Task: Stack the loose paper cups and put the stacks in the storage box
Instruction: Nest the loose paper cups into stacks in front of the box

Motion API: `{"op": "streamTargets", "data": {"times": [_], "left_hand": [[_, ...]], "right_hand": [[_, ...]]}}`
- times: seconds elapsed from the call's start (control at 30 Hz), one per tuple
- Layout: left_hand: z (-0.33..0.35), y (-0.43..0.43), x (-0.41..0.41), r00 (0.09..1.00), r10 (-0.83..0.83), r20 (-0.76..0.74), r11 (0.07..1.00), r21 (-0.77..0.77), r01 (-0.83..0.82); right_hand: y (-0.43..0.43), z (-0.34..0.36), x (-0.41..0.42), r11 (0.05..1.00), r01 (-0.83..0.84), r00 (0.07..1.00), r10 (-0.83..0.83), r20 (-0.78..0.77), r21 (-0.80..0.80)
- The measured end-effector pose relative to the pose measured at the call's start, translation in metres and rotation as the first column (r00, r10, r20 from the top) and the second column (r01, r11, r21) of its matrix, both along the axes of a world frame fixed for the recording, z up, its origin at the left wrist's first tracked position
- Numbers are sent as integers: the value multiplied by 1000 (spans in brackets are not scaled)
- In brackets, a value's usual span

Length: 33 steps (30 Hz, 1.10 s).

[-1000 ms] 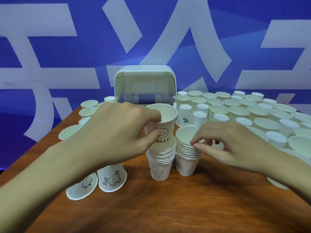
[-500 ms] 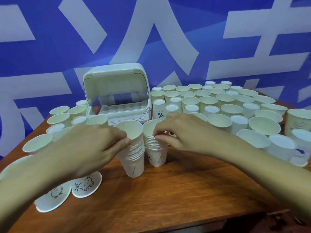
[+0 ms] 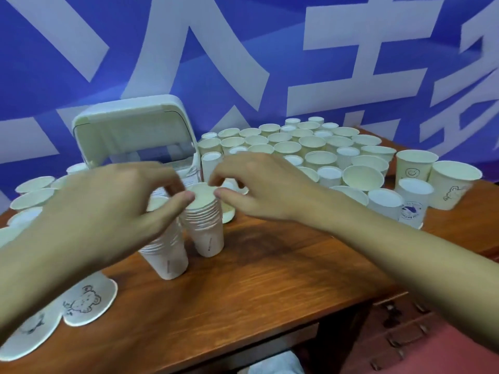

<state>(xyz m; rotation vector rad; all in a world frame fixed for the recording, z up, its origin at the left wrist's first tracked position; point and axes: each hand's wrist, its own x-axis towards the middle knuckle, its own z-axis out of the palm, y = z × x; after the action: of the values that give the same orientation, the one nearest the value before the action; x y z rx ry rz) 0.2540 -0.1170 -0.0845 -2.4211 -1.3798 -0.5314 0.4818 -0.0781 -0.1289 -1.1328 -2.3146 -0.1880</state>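
The right hand (image 3: 264, 190) is pinching the right stack (image 3: 206, 228) at its rim. The left hand (image 3: 108, 209) is touching that rim, fingers curled, grip unclear. The left stack (image 3: 167, 255) is standing just beside, under that palm: a lift risks toppling it. The storage box (image 3: 129, 128) is sitting open behind.

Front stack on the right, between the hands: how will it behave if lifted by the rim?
The right stack is probably light; thin paper, so a hard squeeze could dent it. The staggered rims suggest loose nesting: lifting by the top cup alone may leave lower cups behind. Tall on a narrow base, so a high push likely tips it.
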Motion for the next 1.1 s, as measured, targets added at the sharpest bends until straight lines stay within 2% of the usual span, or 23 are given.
{"op": "streamTargets", "data": {"times": [0.1,0.27,0.47,0.53,0.63,0.73,0.83,0.93,1.03,1.1], "left_hand": [[4,4,38,991,-114,-69,992,39,116],[-8,25,77,961,-273,-45,962,-14,272],[-25,42,141,928,-359,-99,933,-38,357],[-32,50,160,931,-346,-117,938,-46,343],[-45,67,177,962,-224,-157,973,17,230],[-56,83,180,973,-76,-219,995,53,90],[-66,95,178,957,34,-286,999,-12,-40],[-71,102,178,933,28,-358,994,-86,-63],[-67,97,172,927,10,-375,998,-54,-33],[-57,89,165,937,13,-349,1000,-7,-16]], "right_hand": [[-5,0,16,997,75,997,-76,18,10],[-20,5,43,977,212,972,-209,111,-17],[-57,2,100,871,491,859,-489,152,27],[-68,-5,112,831,555,813,-553,182,44],[-79,-16,121,786,617,749,-593,297,13],[-79,-24,123,775,629,744,-582,329,-52],[-73,-29,121,771,633,734,-569,370,-70],[-68,-31,119,765,640,722,-562,404,-78],[-66,-24,114,754,651,720,-575,389,-90],[-65,-12,108,746,665,708,-612,354,-41]]}}
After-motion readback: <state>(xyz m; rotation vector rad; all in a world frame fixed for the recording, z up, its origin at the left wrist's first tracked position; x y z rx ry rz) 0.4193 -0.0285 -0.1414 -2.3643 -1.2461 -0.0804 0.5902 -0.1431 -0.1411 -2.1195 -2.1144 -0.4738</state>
